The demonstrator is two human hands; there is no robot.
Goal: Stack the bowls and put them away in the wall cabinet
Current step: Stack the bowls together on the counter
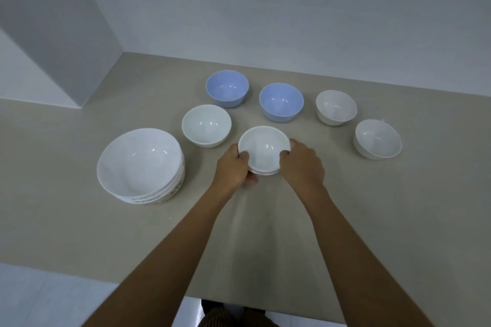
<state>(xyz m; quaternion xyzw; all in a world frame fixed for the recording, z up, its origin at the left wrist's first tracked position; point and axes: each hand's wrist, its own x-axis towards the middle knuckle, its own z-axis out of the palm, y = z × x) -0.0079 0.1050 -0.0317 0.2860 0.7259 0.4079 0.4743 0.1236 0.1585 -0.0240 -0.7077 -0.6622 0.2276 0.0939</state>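
A small white bowl (263,148) sits nested in another at the middle of the beige counter (79,233). My left hand (233,167) grips its left rim and my right hand (301,163) grips its right rim. Around it stand a white bowl (206,125) to the left, two blue bowls (227,87) (281,101) behind, and two white bowls (336,106) (377,138) to the right. A stack of several large white bowls (139,164) stands at the left.
A grey cabinet side (53,21) rises at the left, and a white wall (292,8) runs behind the counter. The counter's front edge is near my body at the bottom.
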